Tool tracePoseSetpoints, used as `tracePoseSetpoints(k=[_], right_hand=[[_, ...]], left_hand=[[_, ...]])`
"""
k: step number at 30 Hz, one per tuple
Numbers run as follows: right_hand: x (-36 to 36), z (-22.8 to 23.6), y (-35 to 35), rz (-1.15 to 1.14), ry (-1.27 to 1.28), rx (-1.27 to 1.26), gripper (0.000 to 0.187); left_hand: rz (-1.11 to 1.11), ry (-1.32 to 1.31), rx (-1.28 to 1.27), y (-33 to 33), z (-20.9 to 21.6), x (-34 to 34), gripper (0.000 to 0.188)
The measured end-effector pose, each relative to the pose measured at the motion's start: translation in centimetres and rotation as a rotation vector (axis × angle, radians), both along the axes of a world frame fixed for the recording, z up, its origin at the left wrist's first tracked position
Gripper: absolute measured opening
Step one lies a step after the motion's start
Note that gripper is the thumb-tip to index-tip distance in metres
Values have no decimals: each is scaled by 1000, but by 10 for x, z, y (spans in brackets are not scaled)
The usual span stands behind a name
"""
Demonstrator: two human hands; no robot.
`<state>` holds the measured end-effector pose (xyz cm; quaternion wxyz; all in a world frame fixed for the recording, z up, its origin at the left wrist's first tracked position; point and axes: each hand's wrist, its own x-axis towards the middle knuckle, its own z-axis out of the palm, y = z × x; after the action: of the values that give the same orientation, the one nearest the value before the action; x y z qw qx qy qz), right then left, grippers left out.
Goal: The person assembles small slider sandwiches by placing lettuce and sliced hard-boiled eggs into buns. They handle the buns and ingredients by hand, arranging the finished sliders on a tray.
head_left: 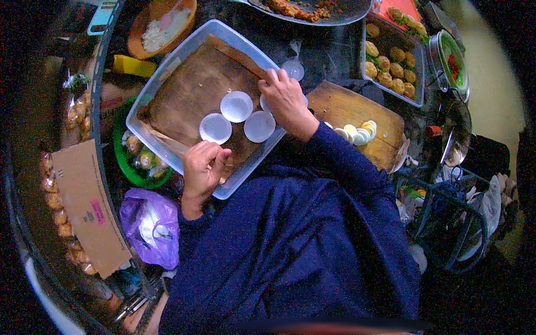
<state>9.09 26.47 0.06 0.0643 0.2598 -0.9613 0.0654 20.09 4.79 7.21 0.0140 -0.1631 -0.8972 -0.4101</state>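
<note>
A clear plastic tub (146, 89) lined with brown paper (190, 84) lies in front of me. Three white paper cups sit on the paper: one (236, 106) at the top, one (215, 128) lower left, one (259, 126) lower right. My right hand (286, 99) rests at the tub's right rim and covers part of a fourth paper cup (264, 104). My left hand (203, 166) is over the tub's near edge, fingers curled together; I cannot tell whether anything is pinched in them.
A wooden board (340, 109) with sliced boiled egg (357, 133) lies to the right. Behind it stands a tray of fried balls (391, 61). A green basket (129, 167), purple bag (148, 223) and cardboard (89, 206) are on the left. A dark wire basket (446, 223) is lower right.
</note>
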Motion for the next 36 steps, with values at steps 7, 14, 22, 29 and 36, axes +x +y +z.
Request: tracePoseSetpoints(k=[7, 14, 22, 29, 36], right_hand=[[15, 51, 25, -199, 110, -272, 11], [60, 96, 57, -296, -141, -789, 12], [36, 50, 131, -350, -310, -1016, 18], [-115, -64, 354, -1058, -56, -760, 35], [-223, -127, 403, -950, 66, -453, 58]], left_hand=[[40, -136, 311, 19, -1, -10, 63], [-76, -603, 915, 86, -10, -42, 80], [-120, -876, 935, 115, -24, -60, 57], [-78, -921, 947, 120, -28, -73, 54], [63, -898, 862, 130, -40, -88, 67]])
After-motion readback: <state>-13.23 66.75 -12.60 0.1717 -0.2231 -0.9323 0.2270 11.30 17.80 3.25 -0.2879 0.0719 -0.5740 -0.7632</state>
